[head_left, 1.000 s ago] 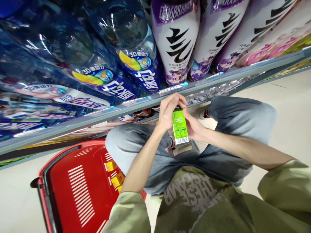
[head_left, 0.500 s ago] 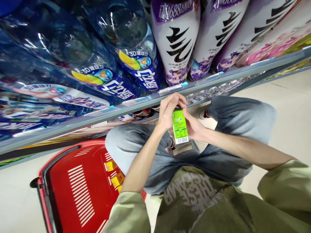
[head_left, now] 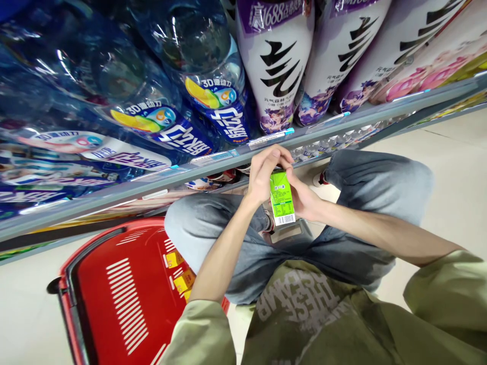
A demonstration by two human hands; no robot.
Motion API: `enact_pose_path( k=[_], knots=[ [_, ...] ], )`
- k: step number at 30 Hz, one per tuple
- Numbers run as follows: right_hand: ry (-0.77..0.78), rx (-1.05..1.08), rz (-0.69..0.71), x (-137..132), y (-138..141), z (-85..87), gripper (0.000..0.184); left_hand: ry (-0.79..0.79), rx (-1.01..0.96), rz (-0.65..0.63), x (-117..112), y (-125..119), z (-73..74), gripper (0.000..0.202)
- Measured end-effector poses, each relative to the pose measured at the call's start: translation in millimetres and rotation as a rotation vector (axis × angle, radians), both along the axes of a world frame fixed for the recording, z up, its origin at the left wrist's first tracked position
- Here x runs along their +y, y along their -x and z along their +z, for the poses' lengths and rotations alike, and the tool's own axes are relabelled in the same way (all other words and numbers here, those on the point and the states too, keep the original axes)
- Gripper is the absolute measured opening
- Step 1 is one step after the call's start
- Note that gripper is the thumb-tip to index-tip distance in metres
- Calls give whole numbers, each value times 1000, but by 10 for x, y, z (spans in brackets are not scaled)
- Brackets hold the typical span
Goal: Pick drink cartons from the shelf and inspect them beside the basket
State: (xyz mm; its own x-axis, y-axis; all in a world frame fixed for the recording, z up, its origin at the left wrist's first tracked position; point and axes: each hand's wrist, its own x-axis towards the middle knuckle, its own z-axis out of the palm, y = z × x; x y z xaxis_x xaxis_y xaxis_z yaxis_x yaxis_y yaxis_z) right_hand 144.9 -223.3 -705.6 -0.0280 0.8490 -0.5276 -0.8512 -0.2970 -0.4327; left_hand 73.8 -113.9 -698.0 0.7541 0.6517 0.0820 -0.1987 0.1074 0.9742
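Between my two hands I hold a small bright-green drink carton (head_left: 282, 197), its white end with a barcode towards me. My left hand (head_left: 262, 175) is closed about its left side and far end, with bent fingers reaching over the top. From the right, my right hand (head_left: 302, 195) grips the other side, its thumb near the upper corner. The fingers behind the carton are hidden. Both hands are just in front of the shelf edge (head_left: 228, 161), above my bent knees.
Blue-labelled bottles (head_left: 213, 96) and white-and-purple bottles (head_left: 279, 66) fill the shelf ahead. A red shopping basket (head_left: 95, 284) stands on the floor at my left, with small yellow boxes (head_left: 185, 280) visible through its side. Something grey (head_left: 291, 234) lies between my legs.
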Motion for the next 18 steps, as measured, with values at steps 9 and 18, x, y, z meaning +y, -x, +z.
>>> enact_pose_path(
  k=[9, 18],
  knots=[
    [9, -15, -14, 14, 9, 33, 57, 12, 6, 0, -5, 2, 13, 46],
    [44, -26, -3, -2, -5, 20, 60, 9, -1, -2, -2, 1, 9, 46]
  ],
)
